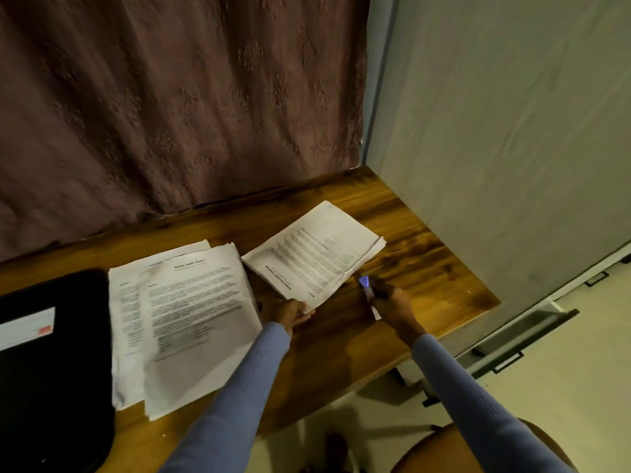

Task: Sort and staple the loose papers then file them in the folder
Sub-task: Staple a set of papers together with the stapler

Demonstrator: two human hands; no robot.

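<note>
Looks like a room in a home, used as a small work corner. Wood worktop (426,254) pushed into the corner, w/ a brown flower-pattern curtain (177,107) hanging behind it & a plain pale wall (512,131) at the right. Printed papers (198,319) spread on top, black folder (51,370) at the left edge. Pale tile floor (563,370) below, round brown stool (426,452) close by.

L hand (285,314) holding paper stack (316,250) corner, R hand (392,302) gripping stapler (367,288), wooden desk (426,268)
</note>
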